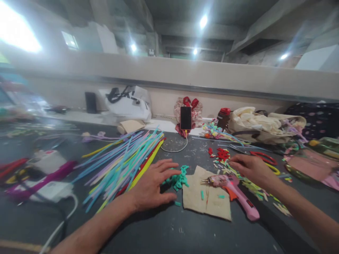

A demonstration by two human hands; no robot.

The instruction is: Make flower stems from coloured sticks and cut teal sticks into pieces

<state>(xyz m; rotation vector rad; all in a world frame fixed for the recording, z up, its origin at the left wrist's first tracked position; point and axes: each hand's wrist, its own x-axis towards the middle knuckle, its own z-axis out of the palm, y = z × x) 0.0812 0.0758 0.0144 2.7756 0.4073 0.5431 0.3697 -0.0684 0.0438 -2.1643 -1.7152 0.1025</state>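
Observation:
My left hand [156, 181] is open, its fingers spread beside a heap of short teal pieces [182, 180]. Fingertips reach over the edge of the heap, and one loose teal piece lies under the thumb. My right hand [250, 169] is at the small pale cut pieces [221, 164], its fingers drawn together; whether they pinch a piece is hidden. Between the hands, a pink glue gun [242, 197] rests with its nozzle on a folded brown cardboard sheet [208, 206]. Two teal bits lie on that sheet. Short red pieces [223, 154] sit just past the pale ones.
Long pastel strips [119, 165] lie bundled left of my left hand. Red-handled scissors [263, 157] are beyond my right hand. A phone [185, 118] stands upright at the back, its white cable [177, 151] on the table. Power strips and a purple tool [42, 180] occupy the left.

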